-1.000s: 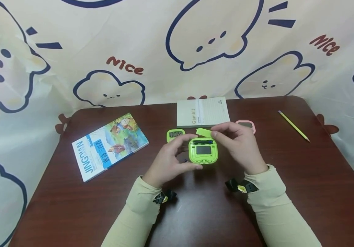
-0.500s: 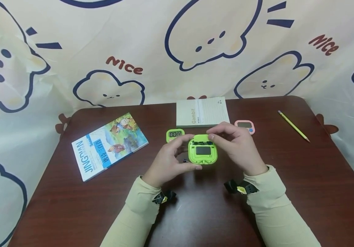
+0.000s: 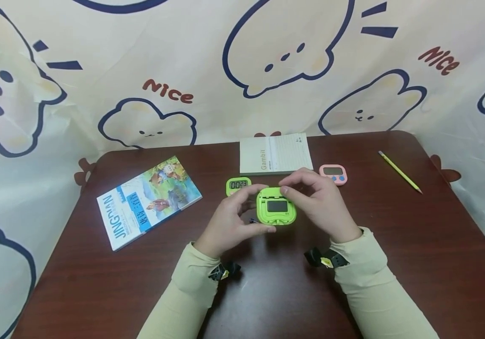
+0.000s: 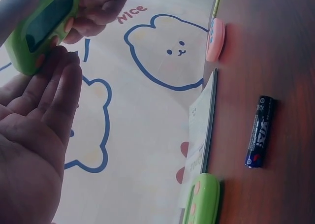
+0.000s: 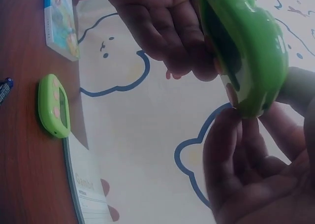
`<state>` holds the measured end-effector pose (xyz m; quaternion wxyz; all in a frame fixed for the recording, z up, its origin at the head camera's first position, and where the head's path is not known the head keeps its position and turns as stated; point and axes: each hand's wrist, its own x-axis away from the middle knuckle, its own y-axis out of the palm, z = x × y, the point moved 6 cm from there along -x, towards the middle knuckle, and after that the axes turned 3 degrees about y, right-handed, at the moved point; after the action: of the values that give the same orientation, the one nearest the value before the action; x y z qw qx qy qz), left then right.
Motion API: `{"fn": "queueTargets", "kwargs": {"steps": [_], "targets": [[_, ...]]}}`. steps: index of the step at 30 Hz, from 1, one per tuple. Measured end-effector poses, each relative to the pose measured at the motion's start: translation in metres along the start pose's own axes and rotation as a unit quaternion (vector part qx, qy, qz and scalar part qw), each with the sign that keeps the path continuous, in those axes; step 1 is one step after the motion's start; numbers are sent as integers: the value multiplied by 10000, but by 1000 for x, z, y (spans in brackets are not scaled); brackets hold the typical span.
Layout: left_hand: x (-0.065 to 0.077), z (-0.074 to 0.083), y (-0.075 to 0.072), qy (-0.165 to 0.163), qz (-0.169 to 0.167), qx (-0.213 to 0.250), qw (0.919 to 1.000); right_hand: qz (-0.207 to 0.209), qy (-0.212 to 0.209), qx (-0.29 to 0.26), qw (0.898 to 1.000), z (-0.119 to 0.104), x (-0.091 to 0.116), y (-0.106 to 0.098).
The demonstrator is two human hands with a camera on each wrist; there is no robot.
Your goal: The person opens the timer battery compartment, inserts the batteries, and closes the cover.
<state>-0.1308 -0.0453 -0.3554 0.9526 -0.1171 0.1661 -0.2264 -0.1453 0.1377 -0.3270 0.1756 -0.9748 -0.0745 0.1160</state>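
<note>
My left hand (image 3: 234, 219) grips a bright green digital timer (image 3: 276, 217) above the table, its back turned up with a dark rectangle in the middle. My right hand (image 3: 318, 202) pinches the timer's top edge, thumb on the green battery cover (image 3: 272, 191), which lies over the battery slot. Whether the cover is latched I cannot tell. In the right wrist view the timer (image 5: 256, 51) shows between both hands' fingers. A dark battery (image 4: 261, 130) lies on the table, mostly hidden in the head view. Behind my left hand stands a second green timer (image 3: 238, 185) reading 0023.
A notebook (image 3: 274, 155) lies at the table's back edge. Near it is a pink timer (image 3: 333, 174). A colourful book (image 3: 149, 202) lies at left, and a yellow-green pencil (image 3: 400, 172) at right. A printed cloth (image 3: 217, 108) hangs behind the table (image 3: 77, 282).
The battery cover has come down from above the timer's top edge onto its slot, moved by my right hand. The standing green timer went from 0022 to 0023. My left hand holds still.
</note>
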Motion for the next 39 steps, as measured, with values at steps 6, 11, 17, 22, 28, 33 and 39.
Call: {"fn": "queueTargets", "kwargs": {"steps": [6,11,17,22,28,33,39], "targets": [[0,0,-2,133,33,-18,9999,194,-113,-11,9997,0,0,2],[0,1,-3,252,40,-64,9997,356,-94,-15,9993,1,1,4],[0,3,-7,520,163,-222,9983,251,-69,-137,9996,1,3,5],[0,3,-9,632,237,-281,9973,75,-95,-299,9995,0,5,7],[0,2,-6,570,120,-233,9980,235,-46,-370,9990,0,5,8],[0,2,-7,623,163,-261,9976,213,-96,-492,9985,-1,6,9],[1,3,-11,690,283,-309,9967,-513,18,-606,9968,-1,9,11]]}}
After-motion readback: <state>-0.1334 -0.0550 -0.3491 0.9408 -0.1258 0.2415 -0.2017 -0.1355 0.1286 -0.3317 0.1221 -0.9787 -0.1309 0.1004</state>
